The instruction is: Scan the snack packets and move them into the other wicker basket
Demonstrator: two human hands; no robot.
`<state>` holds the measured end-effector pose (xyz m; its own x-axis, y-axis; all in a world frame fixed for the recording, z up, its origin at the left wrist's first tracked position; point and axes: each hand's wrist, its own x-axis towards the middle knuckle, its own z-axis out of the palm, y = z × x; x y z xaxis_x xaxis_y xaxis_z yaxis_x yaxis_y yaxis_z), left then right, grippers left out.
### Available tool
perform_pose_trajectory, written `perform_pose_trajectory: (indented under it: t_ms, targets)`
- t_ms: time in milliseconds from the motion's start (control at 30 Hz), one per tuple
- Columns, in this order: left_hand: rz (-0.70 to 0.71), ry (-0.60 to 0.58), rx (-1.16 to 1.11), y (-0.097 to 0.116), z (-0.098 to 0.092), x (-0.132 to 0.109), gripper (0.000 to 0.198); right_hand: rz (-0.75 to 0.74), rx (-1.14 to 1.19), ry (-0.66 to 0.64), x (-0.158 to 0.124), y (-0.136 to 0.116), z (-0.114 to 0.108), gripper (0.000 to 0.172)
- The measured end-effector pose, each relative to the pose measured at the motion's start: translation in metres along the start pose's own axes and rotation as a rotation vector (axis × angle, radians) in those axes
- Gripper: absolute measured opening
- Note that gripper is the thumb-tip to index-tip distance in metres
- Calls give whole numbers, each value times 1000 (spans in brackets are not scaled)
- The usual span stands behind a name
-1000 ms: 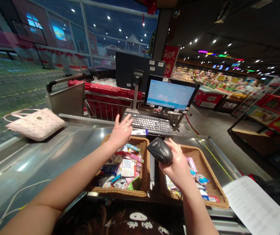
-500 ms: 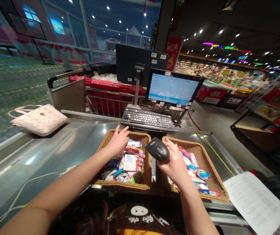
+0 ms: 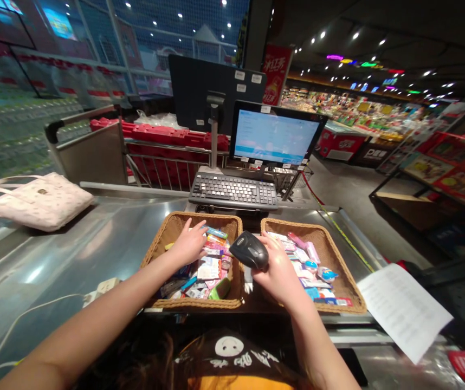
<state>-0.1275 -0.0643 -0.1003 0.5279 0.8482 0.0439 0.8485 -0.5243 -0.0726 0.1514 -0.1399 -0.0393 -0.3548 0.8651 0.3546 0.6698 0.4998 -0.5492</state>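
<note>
Since one second ago, the left hand (image 3: 189,242) has moved from beside the keyboard (image 3: 234,189) to above the small packets (image 3: 209,268) in the left basket (image 3: 194,304). Its fingers are spread and hold nothing visible; whether they touch the packets, I cannot tell. Fingers of the right hand (image 3: 277,268) are closed around the black scanner (image 3: 251,252), which is over the gap between both baskets. For good work, I would lift one packet cleanly and keep the scanner above the rims. Raised edges surround the packets, while the tabletop (image 3: 114,227) gives side room towards the bag (image 3: 41,203).
</note>
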Motion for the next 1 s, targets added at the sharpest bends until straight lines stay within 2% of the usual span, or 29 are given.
perform_pose_trajectory:
  t_ms: [167,333,467,667,800,1000]
  targets:
    - [87,191,-56,22,-2,32,24,38,-38,65,-10,14,-12,45]
    - [196,338,-128,64,-5,86,28,57,-136,187,-22,42,-34,49]
    - [329,309,-153,103,0,139,26,150,-188,248,-34,61,-56,51]
    - [425,221,-79,150,15,206,21,277,-219,339,-52,86,-87,51]
    - [486,143,-35,168,29,233,20,336,-229,361,-61,102,-102,50]
    - [549,103,-17,187,48,255,26,376,-219,398,-67,118,-114,55]
